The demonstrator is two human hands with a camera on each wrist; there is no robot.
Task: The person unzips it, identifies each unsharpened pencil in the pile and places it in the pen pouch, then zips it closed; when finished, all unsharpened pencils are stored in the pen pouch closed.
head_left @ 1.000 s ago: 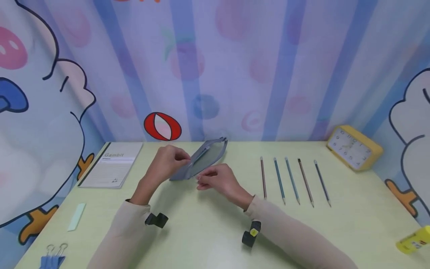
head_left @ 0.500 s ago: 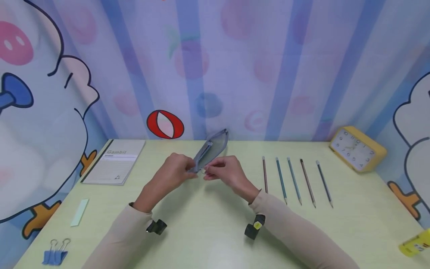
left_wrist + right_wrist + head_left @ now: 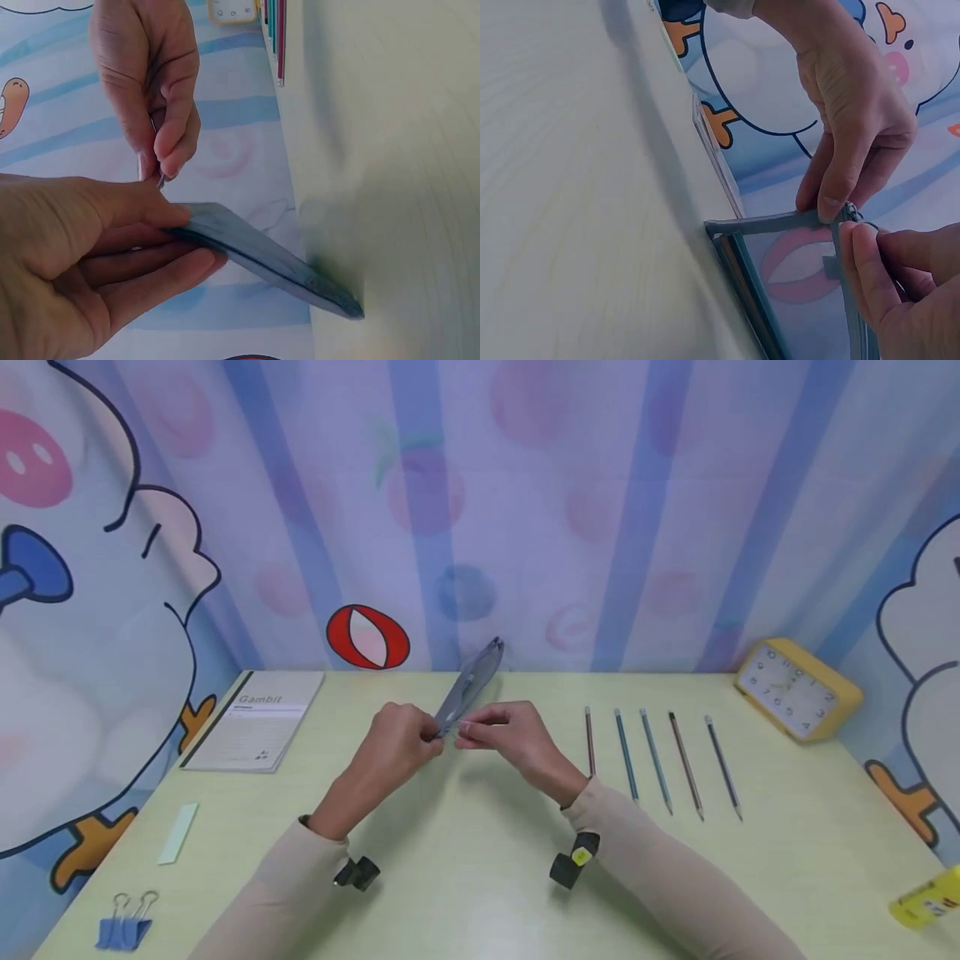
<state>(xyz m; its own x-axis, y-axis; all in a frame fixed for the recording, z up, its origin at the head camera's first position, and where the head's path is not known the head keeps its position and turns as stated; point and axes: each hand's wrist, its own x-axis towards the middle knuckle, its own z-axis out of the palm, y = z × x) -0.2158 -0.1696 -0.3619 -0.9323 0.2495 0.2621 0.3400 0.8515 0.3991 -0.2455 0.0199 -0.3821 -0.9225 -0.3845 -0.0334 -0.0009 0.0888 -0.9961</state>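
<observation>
A grey-blue zip pencil case (image 3: 472, 681) with a see-through side stands on edge on the table, tilted up toward the back. My left hand (image 3: 397, 739) pinches its near corner between thumb and fingers, as the left wrist view shows from the side (image 3: 270, 262). Close beside it, my right hand (image 3: 513, 735) pinches the small metal zipper pull (image 3: 160, 181) at that same corner. Through the clear side in the right wrist view, slim dark sticks (image 3: 751, 296) like pencils lie inside the case. The zipper's far part is hard to make out.
Several pencils (image 3: 654, 760) lie in a row on the right, by the right forearm. A yellow clock (image 3: 798, 689) stands behind them. A notepad (image 3: 255, 722), a pale green strip (image 3: 178, 833) and blue binder clips (image 3: 123, 933) lie left. A yellow glue stick (image 3: 926, 900) lies front right.
The pencil case has turned from showing its broad side to nearly edge-on. My left hand has shifted to its near corner, and both hands have come closer together.
</observation>
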